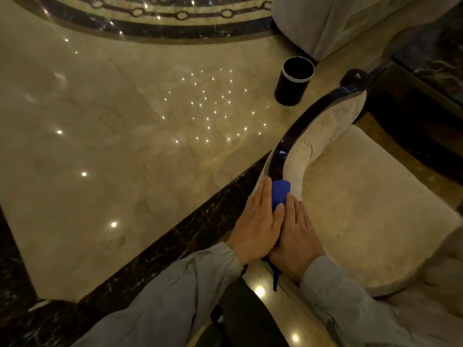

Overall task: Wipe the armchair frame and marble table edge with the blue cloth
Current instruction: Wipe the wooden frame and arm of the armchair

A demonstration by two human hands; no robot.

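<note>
The blue cloth (280, 194) lies over the armchair's dark glossy frame (307, 121), a curved rail that runs from near me up to a rounded end at the upper right. My left hand (255, 221) and my right hand (297, 236) press side by side on the cloth, flat, fingers pointing up the rail. A blue strand of the cloth (275, 276) hangs below my wrists. The cream seat cushion (370, 206) lies to the right of the rail. The dark marble table (431, 53) stands at the upper right, beyond the chair.
A black cylindrical bin (294, 81) stands on the polished beige marble floor (112, 108) just left of the rail's far end. A dark marble band (175, 236) crosses the floor diagonally. White upholstered furniture (338, 21) sits at the top right.
</note>
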